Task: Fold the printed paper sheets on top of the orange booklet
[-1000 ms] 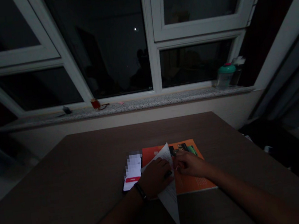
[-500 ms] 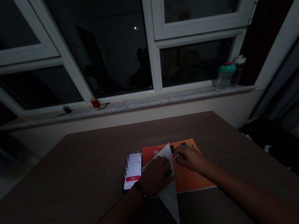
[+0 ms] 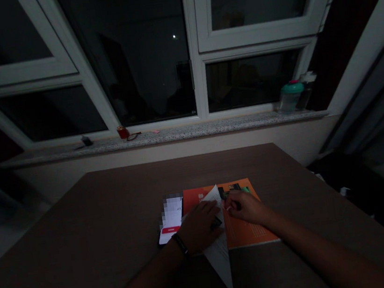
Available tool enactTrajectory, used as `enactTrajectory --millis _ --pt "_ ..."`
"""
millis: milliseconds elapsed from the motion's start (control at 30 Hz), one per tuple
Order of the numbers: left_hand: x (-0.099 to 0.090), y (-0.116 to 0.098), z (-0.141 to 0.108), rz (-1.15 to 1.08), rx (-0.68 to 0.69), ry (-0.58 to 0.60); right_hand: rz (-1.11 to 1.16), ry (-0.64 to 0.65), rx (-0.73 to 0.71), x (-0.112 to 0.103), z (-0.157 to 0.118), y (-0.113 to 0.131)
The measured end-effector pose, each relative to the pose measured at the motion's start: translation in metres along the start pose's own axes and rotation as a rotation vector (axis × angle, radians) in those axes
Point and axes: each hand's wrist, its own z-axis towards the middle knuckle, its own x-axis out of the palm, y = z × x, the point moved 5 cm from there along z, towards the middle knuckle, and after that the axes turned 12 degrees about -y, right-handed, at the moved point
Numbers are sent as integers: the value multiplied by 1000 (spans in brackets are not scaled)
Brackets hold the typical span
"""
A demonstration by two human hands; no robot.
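A white sheet of paper [image 3: 218, 261] with faint writing, folded to a slanted shape, lies over an orange and red booklet [image 3: 246, 231]. Flat across the sheet rests my left hand [image 3: 201, 225], fingers stretched out and a dark band on its wrist. A small dark patch shows between its thumb and fingers; I cannot tell what it is. My right hand [image 3: 244, 207] is closed in a pinch at the sheet's right edge, over the booklet. Something small and pale pink shows at its fingertips, too small to name.
A lit phone [image 3: 170, 220] lies left of the booklet on the brown table [image 3: 116, 210]. Behind the table runs a speckled windowsill [image 3: 190, 131] with a small red jar [image 3: 122, 133], a green-lidded bottle [image 3: 292, 95] and another clear bottle [image 3: 308, 88].
My right hand has slid slightly toward me along the sheet's right edge, its fingers curled a little more. My left hand stays on the paper in nearly the same place.
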Motion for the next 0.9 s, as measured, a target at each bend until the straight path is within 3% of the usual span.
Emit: enactTrajectory --millis 200,367,733,900 --pt "-4 -4 3 -2 -2 15 48 143 -116 2 -6 17" --pt "-4 -4 4 -30 -24 23 -5 168 -130 4 -6 18" --pt "-4 -5 3 -15 25 6 -135 0 86 -3 5 4" --pt "-4 -6 3 24 39 17 -139 -102 79 -5 0 -4"
